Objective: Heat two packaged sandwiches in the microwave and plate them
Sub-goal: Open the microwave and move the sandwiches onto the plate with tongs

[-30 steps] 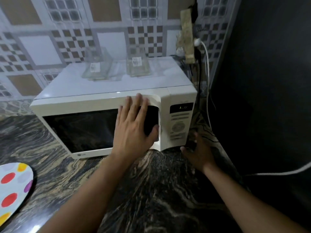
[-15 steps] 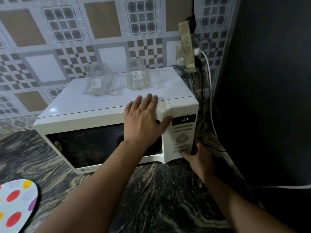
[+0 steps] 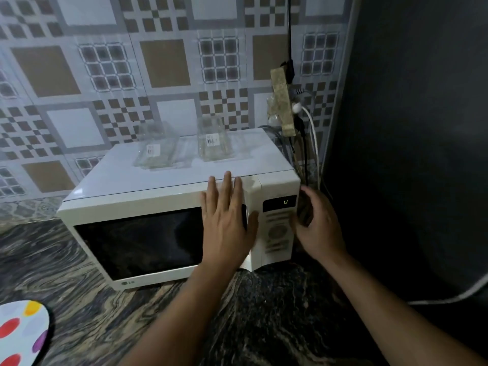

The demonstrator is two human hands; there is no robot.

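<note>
The white box-shaped microwave [image 3: 163, 207] stands on the dark marbled counter [image 3: 264, 313]. The left hand [image 3: 227, 220] lies flat on its closed door, fingers [image 3: 226, 186] spread. At 3 o'clock, the right hand [image 3: 319, 228] touches its side, fingers perhaps curled. Two clear plastic sandwich packages [image 3: 158, 149] rest on top.

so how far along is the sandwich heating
Done: two clear packages sit emptied on the microwave, door shut. In hand: left hand flat on the door, right hand at the control panel. Left: heating, then plating on the dotted plate, which is bare where visible.
</note>
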